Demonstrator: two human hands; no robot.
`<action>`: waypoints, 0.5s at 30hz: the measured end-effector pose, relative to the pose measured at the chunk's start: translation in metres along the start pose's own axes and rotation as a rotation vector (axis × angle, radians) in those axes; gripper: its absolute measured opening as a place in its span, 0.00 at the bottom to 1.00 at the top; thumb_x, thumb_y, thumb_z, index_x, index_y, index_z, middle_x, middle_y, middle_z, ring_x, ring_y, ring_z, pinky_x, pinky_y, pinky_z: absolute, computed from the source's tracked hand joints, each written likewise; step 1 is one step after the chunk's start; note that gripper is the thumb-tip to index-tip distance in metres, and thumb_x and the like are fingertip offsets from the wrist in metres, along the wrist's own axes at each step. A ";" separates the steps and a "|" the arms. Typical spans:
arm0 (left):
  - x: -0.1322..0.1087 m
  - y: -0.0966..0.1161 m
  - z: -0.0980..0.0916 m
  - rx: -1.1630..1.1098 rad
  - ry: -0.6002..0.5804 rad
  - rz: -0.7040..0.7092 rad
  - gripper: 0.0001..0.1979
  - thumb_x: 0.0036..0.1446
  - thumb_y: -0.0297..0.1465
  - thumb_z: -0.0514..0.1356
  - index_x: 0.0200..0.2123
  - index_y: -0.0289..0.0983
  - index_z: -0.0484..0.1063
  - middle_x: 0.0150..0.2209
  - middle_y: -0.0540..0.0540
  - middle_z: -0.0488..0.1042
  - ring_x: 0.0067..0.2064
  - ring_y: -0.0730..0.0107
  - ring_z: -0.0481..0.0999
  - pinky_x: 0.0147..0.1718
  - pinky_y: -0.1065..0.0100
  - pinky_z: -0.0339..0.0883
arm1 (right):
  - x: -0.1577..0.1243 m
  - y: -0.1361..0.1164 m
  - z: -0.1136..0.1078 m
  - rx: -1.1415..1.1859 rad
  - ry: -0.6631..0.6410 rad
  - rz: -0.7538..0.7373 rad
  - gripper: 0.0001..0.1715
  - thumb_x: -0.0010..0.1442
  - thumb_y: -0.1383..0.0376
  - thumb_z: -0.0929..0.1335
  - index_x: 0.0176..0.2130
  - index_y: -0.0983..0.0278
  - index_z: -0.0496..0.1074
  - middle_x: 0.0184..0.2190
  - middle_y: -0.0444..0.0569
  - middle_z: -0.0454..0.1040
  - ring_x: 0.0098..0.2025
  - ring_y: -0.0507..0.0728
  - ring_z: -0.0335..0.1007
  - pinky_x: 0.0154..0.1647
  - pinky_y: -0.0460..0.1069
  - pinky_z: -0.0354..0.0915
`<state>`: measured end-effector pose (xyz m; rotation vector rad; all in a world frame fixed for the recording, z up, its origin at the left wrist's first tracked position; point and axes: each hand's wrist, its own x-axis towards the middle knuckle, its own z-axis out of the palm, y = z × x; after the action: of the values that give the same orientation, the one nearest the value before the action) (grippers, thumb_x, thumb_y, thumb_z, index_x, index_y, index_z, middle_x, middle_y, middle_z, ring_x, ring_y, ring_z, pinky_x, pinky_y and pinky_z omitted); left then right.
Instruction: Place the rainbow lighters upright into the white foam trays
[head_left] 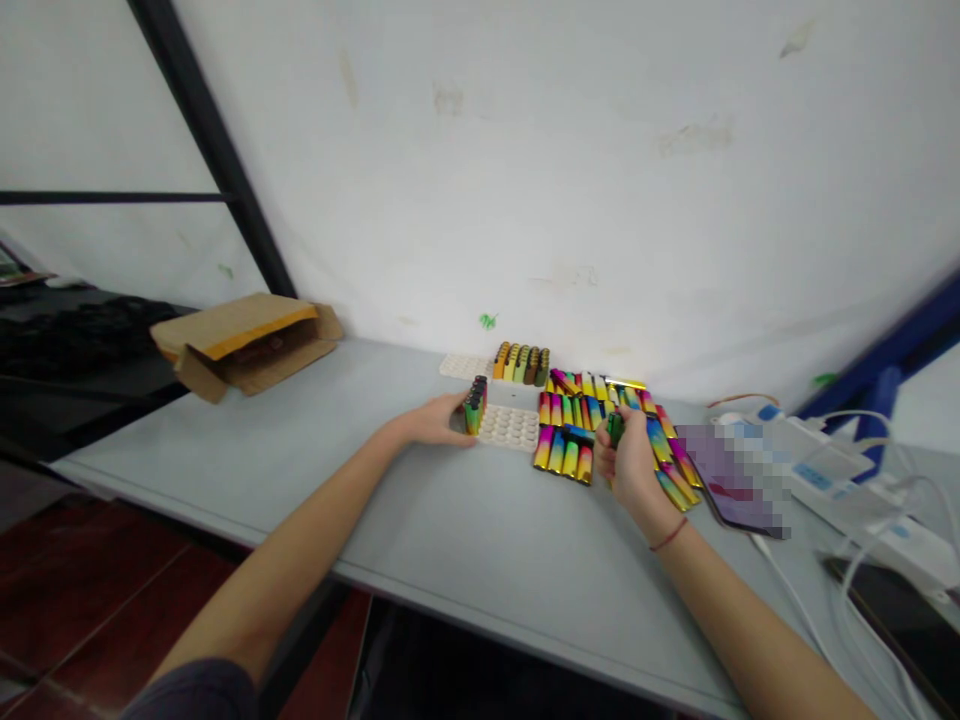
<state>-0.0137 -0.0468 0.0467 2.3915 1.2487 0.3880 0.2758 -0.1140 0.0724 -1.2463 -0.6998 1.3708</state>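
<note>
My left hand (436,420) grips the left end of a white tray (514,428) with round holes, thumb in front and fingers behind. At that end stand several upright lighters (475,405), green and multicoloured with dark tops. To the right, my right hand (630,455) is closed around a lighter (615,428); its green and black end shows above the fingers and the rest is hidden. Around this hand lie rows of shiny rainbow-coloured lighters (564,455) flat on the table. Behind stands a block of upright yellow, orange and brown lighters (520,364).
Another white holed tray (463,366) lies near the wall. An opened cardboard box (255,340) sits at the left of the grey table (450,540). At right are a phone (731,485), a dark phone (892,620), white power strips (832,460) and loose cables.
</note>
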 end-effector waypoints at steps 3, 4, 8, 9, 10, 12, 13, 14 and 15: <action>0.001 -0.001 0.000 -0.019 0.000 0.009 0.40 0.45 0.43 0.65 0.59 0.32 0.59 0.56 0.38 0.67 0.53 0.50 0.68 0.54 0.60 0.60 | -0.002 0.001 0.002 0.008 0.000 0.009 0.26 0.60 0.52 0.53 0.16 0.59 0.50 0.08 0.36 0.42 0.09 0.46 0.33 0.07 0.42 0.34; 0.001 -0.001 0.000 -0.025 -0.001 0.008 0.40 0.45 0.43 0.65 0.59 0.31 0.59 0.56 0.38 0.67 0.53 0.50 0.68 0.54 0.59 0.59 | -0.002 0.001 0.003 0.019 -0.008 0.020 0.26 0.60 0.53 0.52 0.16 0.59 0.49 0.07 0.37 0.42 0.09 0.46 0.33 0.07 0.42 0.34; 0.001 -0.002 0.001 -0.030 0.001 -0.004 0.41 0.44 0.43 0.66 0.58 0.30 0.60 0.56 0.37 0.67 0.53 0.48 0.68 0.54 0.58 0.59 | -0.002 0.003 0.004 0.051 -0.035 0.029 0.25 0.61 0.55 0.51 0.16 0.59 0.48 0.08 0.37 0.41 0.09 0.46 0.33 0.08 0.43 0.34; 0.001 -0.002 0.001 -0.035 0.002 -0.002 0.40 0.44 0.43 0.66 0.58 0.30 0.60 0.56 0.37 0.67 0.53 0.48 0.68 0.54 0.58 0.59 | -0.002 0.003 0.004 0.050 -0.031 0.024 0.25 0.61 0.54 0.51 0.16 0.59 0.48 0.08 0.37 0.41 0.09 0.46 0.33 0.08 0.43 0.34; 0.001 -0.002 0.001 -0.042 0.005 0.000 0.40 0.44 0.42 0.66 0.58 0.30 0.60 0.56 0.37 0.67 0.53 0.48 0.68 0.54 0.59 0.59 | -0.001 0.005 0.004 0.043 -0.027 0.014 0.26 0.61 0.54 0.51 0.15 0.59 0.48 0.08 0.37 0.42 0.09 0.46 0.34 0.08 0.43 0.35; 0.001 -0.002 0.001 -0.059 0.010 0.011 0.40 0.44 0.41 0.66 0.58 0.30 0.60 0.56 0.38 0.67 0.54 0.49 0.68 0.55 0.59 0.59 | -0.001 0.008 0.005 0.016 -0.015 -0.016 0.27 0.60 0.51 0.52 0.15 0.60 0.49 0.08 0.36 0.42 0.09 0.46 0.35 0.08 0.43 0.35; 0.000 -0.002 0.000 -0.067 0.009 0.019 0.40 0.44 0.41 0.66 0.58 0.31 0.60 0.56 0.38 0.67 0.54 0.49 0.67 0.55 0.59 0.59 | 0.000 0.010 0.005 0.000 -0.011 -0.033 0.28 0.60 0.50 0.53 0.15 0.60 0.50 0.08 0.36 0.43 0.09 0.46 0.35 0.08 0.42 0.36; 0.000 -0.003 0.000 -0.073 0.005 0.026 0.40 0.44 0.41 0.67 0.58 0.31 0.60 0.56 0.39 0.67 0.54 0.49 0.67 0.55 0.59 0.58 | 0.001 0.012 0.005 -0.014 -0.011 -0.049 0.28 0.60 0.49 0.54 0.15 0.60 0.51 0.08 0.36 0.43 0.09 0.46 0.36 0.08 0.42 0.37; 0.000 -0.003 0.000 -0.075 0.000 0.030 0.40 0.44 0.42 0.67 0.58 0.32 0.61 0.56 0.39 0.67 0.55 0.49 0.67 0.56 0.58 0.58 | 0.001 0.014 0.004 -0.025 -0.019 -0.059 0.28 0.59 0.49 0.54 0.15 0.60 0.52 0.08 0.36 0.44 0.09 0.46 0.36 0.08 0.42 0.37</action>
<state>-0.0157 -0.0456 0.0456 2.3493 1.1777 0.4359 0.2672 -0.1151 0.0602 -1.2244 -0.7634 1.3305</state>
